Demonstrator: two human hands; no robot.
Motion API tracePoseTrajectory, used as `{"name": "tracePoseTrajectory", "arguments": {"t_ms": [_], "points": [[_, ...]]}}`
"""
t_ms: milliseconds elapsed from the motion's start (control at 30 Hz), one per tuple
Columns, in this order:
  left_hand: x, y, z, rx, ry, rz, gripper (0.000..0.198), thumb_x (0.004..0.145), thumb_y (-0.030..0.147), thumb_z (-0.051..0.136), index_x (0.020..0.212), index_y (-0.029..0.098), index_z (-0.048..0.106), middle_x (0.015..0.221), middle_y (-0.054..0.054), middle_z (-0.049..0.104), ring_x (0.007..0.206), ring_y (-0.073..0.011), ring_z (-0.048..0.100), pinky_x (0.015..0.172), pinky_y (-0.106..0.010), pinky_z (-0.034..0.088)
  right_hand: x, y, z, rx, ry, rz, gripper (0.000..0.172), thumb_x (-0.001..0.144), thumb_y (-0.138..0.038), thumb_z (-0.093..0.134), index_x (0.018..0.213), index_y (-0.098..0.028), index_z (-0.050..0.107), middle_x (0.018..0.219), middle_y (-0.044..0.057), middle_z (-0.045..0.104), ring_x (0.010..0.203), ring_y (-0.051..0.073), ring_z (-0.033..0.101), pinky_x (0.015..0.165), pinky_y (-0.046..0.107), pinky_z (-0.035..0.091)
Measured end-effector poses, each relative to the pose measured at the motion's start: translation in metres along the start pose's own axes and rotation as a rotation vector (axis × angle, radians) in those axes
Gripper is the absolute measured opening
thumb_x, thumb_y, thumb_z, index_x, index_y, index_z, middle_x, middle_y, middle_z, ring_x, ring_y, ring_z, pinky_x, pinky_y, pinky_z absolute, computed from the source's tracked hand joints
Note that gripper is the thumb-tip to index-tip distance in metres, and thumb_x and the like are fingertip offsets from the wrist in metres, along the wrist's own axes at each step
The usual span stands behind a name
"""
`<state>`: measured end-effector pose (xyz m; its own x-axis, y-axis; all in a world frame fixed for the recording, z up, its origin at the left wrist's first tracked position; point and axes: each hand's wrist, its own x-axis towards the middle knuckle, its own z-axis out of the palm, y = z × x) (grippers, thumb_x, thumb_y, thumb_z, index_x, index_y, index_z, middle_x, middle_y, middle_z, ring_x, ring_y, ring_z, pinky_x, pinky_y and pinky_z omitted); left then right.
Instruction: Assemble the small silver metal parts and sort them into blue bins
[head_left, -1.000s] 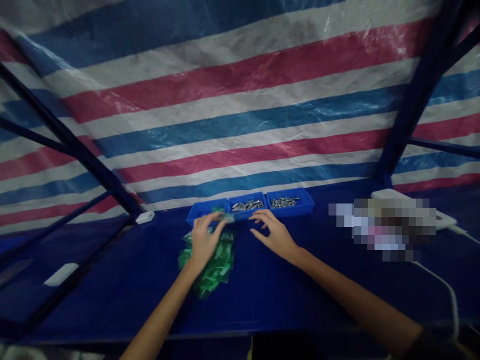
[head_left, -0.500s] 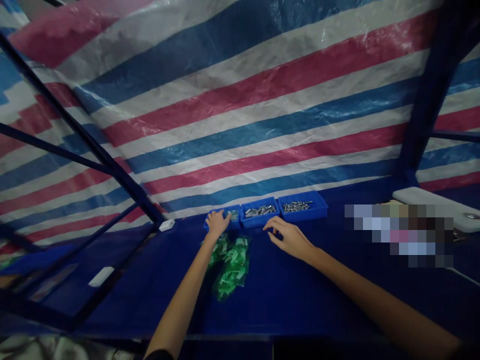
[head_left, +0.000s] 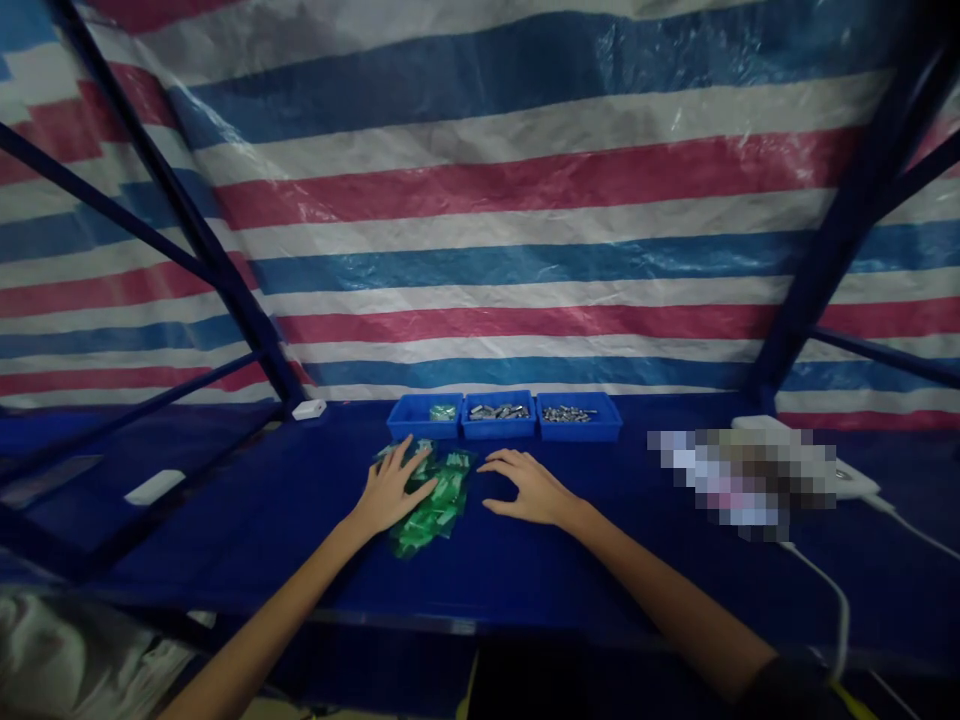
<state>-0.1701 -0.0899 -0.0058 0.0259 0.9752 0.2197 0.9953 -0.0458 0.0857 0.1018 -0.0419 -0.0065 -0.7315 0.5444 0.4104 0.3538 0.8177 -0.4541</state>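
My left hand (head_left: pixel 391 490), fingers spread, lies over the left part of a pile of green plastic packets (head_left: pixel 433 512) and hides some of it. Just right of the pile, my right hand (head_left: pixel 529 487) hovers near the blue tabletop with fingers apart and nothing between them. Behind the hands stand three blue trays in a row. The left tray (head_left: pixel 401 418) holds a few small pale green pieces (head_left: pixel 442 412). Silvery metal cylinders (head_left: pixel 499 412) fill the middle tray (head_left: pixel 499 430), and smaller metal parts (head_left: pixel 568 414) lie in the right tray (head_left: pixel 581 432).
A white power strip (head_left: pixel 756 425) with a cable (head_left: pixel 840 600) sits on the right, beside a blurred-out patch. Two white objects lie on the left, a small box (head_left: pixel 308 409) and a flat piece (head_left: pixel 155 487). Blue frame posts and a striped tarp (head_left: pixel 510 260) bound the table.
My left hand has drawn back from the left tray onto the green packets. My right hand has moved left, nearer the pile. The camera view has levelled.
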Motion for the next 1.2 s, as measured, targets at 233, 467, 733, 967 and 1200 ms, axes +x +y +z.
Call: {"name": "tracePoseTrajectory", "arguments": {"t_ms": [233, 467, 733, 967, 1200], "points": [[-0.013, 0.027, 0.02, 0.115, 0.082, 0.018, 0.053, 0.085, 0.051, 0.033, 0.134, 0.031, 0.038, 0.143, -0.006, 0.035, 0.128, -0.0352, 0.03, 0.096, -0.055, 0.029, 0.0, 0.006, 0.007, -0.012, -0.124, 0.077, 0.072, 0.07, -0.058, 0.059, 0.132, -0.028, 0.039, 0.14, 0.011, 0.036, 0.128, 0.028, 0.031, 0.102, 0.051, 0.021], [-0.022, 0.078, 0.033, 0.154, 0.158, -0.077, 0.049, 0.088, 0.043, 0.029, 0.132, 0.026, 0.043, 0.14, -0.011, 0.037, 0.127, -0.039, 0.031, 0.096, -0.061, 0.025, 0.0, 0.016, 0.004, -0.03, -0.15, -0.028, 0.061, 0.073, -0.044, 0.063, 0.129, -0.03, 0.045, 0.138, 0.008, 0.04, 0.125, 0.027, 0.038, 0.099, 0.045, 0.03], [-0.019, 0.115, 0.034, -0.103, 0.2, -0.192, 0.046, 0.089, 0.042, 0.029, 0.129, 0.027, 0.046, 0.138, -0.009, 0.042, 0.129, -0.0335, 0.029, 0.1, -0.059, 0.022, -0.002, 0.038, -0.004, 0.05, 0.056, -0.045, 0.03, 0.075, -0.015, 0.06, 0.102, -0.024, 0.067, 0.109, 0.004, 0.064, 0.101, 0.018, 0.058, 0.088, 0.03, 0.043], [-0.022, 0.124, 0.03, -0.269, 0.372, -0.194, 0.045, 0.089, 0.042, 0.033, 0.125, 0.021, 0.048, 0.136, -0.014, 0.04, 0.131, -0.033, 0.027, 0.101, -0.057, 0.023, -0.001, 0.049, -0.011, 0.224, 0.254, 0.0, 0.018, 0.072, -0.031, 0.067, 0.086, -0.021, 0.07, 0.093, 0.005, 0.067, 0.089, 0.018, 0.062, 0.08, 0.029, 0.046], [-0.06, 0.131, 0.006, -0.33, 0.396, 0.244, 0.043, 0.088, 0.036, 0.038, 0.129, 0.025, 0.041, 0.14, -0.009, 0.035, 0.132, -0.0252, 0.026, 0.103, -0.046, 0.028, -0.002, 0.047, -0.011, 0.424, 0.3, 0.262, 0.034, 0.065, -0.045, 0.067, 0.079, -0.015, 0.066, 0.071, 0.004, 0.066, 0.06, 0.015, 0.059, 0.056, 0.025, 0.047]]}}
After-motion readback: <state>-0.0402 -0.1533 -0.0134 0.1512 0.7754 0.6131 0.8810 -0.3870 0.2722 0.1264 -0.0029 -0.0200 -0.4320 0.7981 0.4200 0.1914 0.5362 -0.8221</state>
